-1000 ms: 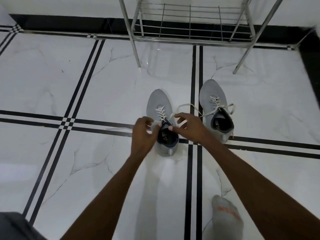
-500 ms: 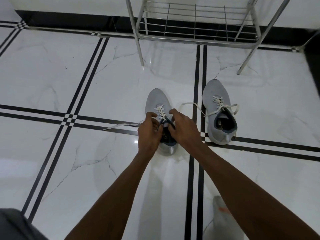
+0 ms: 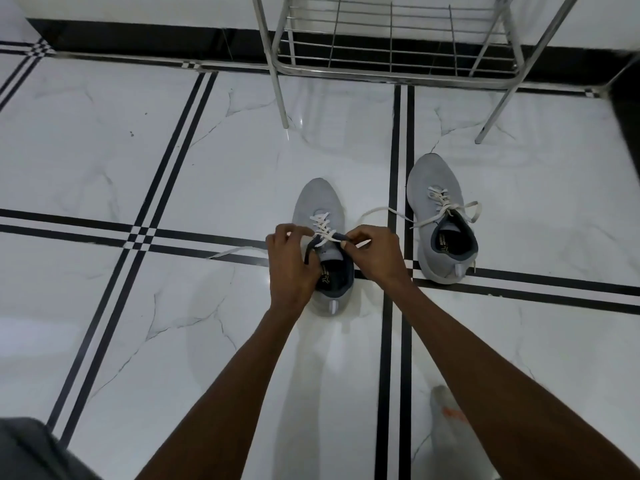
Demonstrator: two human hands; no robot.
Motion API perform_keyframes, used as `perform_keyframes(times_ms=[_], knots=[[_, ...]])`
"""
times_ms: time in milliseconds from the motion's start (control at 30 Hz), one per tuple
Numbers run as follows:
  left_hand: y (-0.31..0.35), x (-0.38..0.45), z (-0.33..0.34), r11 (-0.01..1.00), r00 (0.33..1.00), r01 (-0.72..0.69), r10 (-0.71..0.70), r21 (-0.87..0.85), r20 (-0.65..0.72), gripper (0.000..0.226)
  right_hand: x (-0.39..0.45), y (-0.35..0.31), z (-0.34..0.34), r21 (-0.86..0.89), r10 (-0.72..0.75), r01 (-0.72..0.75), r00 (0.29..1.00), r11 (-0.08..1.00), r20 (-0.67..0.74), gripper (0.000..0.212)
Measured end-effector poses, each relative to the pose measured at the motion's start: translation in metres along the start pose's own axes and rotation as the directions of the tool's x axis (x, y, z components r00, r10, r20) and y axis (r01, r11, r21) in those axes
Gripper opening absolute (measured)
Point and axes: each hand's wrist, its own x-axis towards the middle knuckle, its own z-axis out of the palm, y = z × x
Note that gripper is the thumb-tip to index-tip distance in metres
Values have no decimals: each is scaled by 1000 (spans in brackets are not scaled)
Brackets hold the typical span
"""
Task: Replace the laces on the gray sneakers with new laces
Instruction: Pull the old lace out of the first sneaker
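On the white marble floor (image 3: 104, 161) with black lines we counted two gray sneakers, toes pointing away from us. The near sneaker (image 3: 320, 202) stood between our hands; the far sneaker (image 3: 434, 174) stood to its right, apart from it. Our left hand (image 3: 291, 261) curled against the near sneaker's collar, fingers bent at its white lace (image 3: 322, 226); whether it pinched the lace we could not tell. Our right hand (image 3: 377, 254) pinched the top crossing of that lace. Loose lace ends trailed on the floor to either side. The far sneaker kept its own lace (image 3: 443, 202), untied and slack. Behind stood a metal rack (image 3: 381, 69). A socked foot (image 3: 446, 410) showed lower right.
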Motion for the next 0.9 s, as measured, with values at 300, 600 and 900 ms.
perform_keyframes(times_ms=[300,600,900], knots=[[10,16,8,944,964,-263,250,196,91,12,-2,1,-8,163,188,-199,979,966,81,17],[0,12,-7,995,995,-93,94,-32,23,34,-1,-3,-8,171,200,-208,978,963,63,18],[0,22,-11,996,999,-25,28,89,-30,21,-6,3,-11,199,260,-271,962,942,78,10]])
